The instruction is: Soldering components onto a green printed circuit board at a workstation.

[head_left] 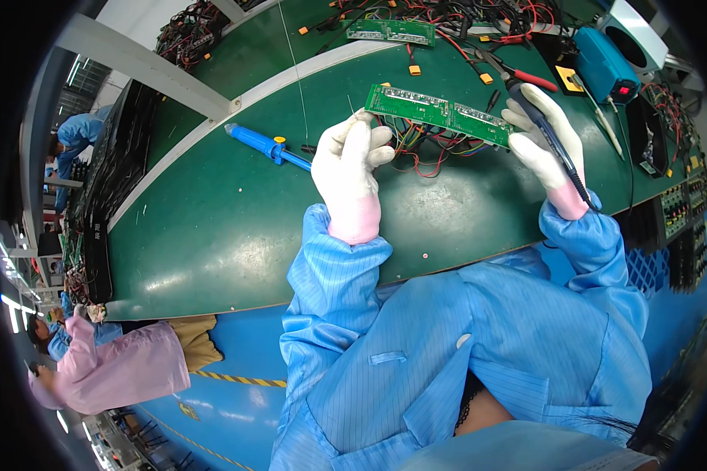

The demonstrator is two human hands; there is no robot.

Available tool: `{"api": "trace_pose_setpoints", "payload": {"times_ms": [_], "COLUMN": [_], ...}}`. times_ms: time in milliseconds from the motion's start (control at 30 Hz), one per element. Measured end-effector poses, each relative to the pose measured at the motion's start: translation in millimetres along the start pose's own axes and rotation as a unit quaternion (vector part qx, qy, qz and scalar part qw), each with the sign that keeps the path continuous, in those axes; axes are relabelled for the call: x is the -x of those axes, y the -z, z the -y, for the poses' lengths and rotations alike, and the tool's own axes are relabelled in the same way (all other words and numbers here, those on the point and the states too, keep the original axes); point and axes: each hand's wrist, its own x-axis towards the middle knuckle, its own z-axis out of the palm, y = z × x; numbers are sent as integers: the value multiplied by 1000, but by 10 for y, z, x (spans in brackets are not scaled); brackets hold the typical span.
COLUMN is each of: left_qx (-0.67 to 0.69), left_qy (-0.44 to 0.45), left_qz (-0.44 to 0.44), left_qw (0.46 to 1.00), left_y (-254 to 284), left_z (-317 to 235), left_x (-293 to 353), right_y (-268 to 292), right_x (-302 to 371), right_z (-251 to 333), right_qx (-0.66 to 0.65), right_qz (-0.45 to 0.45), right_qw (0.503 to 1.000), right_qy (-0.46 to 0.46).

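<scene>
Both my hands wear white gloves. My left hand [349,161] grips the left end of a long green circuit board [448,116], fingers closed, and a thin wire sticks up beside its fingertips. The board is tilted above the bench, with two silvery strips along its face. In my right hand [558,149] lies a dark pen-shaped soldering iron [543,127], its cable running down past the wrist. The thumb of that hand is at the board's right end. Thin coloured wires [428,157] hang beneath the board, partly hidden by it.
On the green bench [236,235] lies a blue solder sucker [253,143]. Another circuit board [390,31] sits at the back among tangled cables. Red-handled pliers [536,79] and a blue soldering station [607,69] are at the right. Co-workers stand at the far left.
</scene>
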Motion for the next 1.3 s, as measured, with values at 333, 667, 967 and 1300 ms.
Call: {"api": "trace_pose_setpoints", "payload": {"times_ms": [333, 667, 967, 1300], "left_qx": [29, -32, -191, -304], "left_qy": [-37, -20, 32, -26], "left_qz": [21, 50, -60, 20], "left_qw": [999, 998, 979, 952], "left_y": [-73, -226, 343, 225], "left_z": [-220, -349, -196, 86], "left_x": [-47, 37, 48, -75], "right_y": [-153, -273, -266, -217], "right_x": [-41, -41, 121, 332], "right_z": [85, 40, -148, -229], "right_qx": [24, 105, 103, 86], "right_qz": [-11, -26, -57, -40], "right_qw": [999, 988, 982, 986], "right_qy": [41, 110, 150, 134]}}
